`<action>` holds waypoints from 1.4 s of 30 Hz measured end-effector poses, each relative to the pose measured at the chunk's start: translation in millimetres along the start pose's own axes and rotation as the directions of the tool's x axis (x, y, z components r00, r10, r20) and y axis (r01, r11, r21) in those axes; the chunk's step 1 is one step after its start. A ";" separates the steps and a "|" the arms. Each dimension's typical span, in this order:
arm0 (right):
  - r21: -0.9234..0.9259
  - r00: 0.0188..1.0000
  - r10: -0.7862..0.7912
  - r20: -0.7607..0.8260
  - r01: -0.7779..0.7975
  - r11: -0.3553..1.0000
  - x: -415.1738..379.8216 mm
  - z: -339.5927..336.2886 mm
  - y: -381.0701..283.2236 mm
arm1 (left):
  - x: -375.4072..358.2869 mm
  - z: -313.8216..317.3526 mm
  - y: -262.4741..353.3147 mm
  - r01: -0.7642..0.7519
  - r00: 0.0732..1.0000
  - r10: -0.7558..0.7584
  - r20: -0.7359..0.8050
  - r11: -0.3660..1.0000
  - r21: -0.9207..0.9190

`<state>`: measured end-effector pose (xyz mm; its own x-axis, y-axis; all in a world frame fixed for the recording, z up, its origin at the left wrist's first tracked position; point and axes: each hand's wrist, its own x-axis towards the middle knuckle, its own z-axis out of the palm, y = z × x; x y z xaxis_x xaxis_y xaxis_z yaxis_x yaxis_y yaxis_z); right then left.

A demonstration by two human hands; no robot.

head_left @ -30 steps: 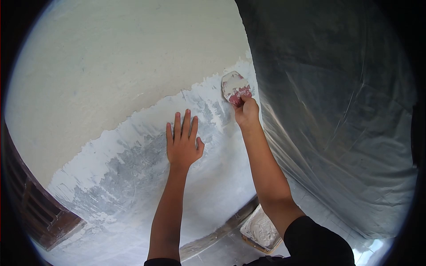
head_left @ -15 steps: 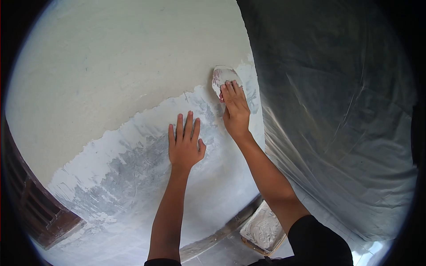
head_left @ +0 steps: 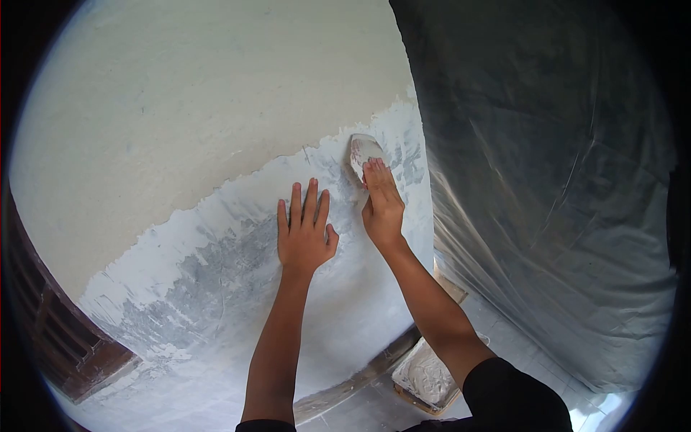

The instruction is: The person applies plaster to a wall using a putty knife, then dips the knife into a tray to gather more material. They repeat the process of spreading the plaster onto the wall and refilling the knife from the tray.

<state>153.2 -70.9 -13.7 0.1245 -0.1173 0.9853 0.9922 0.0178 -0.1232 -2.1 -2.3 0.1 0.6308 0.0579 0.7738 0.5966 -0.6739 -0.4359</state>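
My left hand (head_left: 307, 232) lies flat against the wall (head_left: 216, 93) with its fingers spread, over the patchy grey and white lower area. To its upper right, my right hand (head_left: 384, 201) grips a pale, reddish-smeared scraper (head_left: 366, 147) from below. The scraper's wide end points up and lies against the white plaster band, a little below the edge of the beige upper coat. My right fingers cover the scraper's lower part.
Dark plastic sheeting (head_left: 540, 158) hangs to the right of the wall. A tray of white paste (head_left: 426, 374) sits on the tiled floor below my right arm. Brown wooden slats (head_left: 57, 324) stand at the lower left.
My right hand and the scraper have moved down the wall, from the beige edge into the white band. My left hand stays flat at nearly the same place.
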 end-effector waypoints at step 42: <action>0.093 0.999 -0.025 -0.026 0.028 0.995 15.9 28.6 50.1 | 1.8 2.4 -0.7 -0.013 1.000 0.013 -0.022 1.000 0.006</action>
<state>204.8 -43.5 -0.8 0.0993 -0.1431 0.9847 0.9907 0.1069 -0.0843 -0.2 0.0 0.6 0.6275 0.0324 0.7780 0.5910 -0.6704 -0.4487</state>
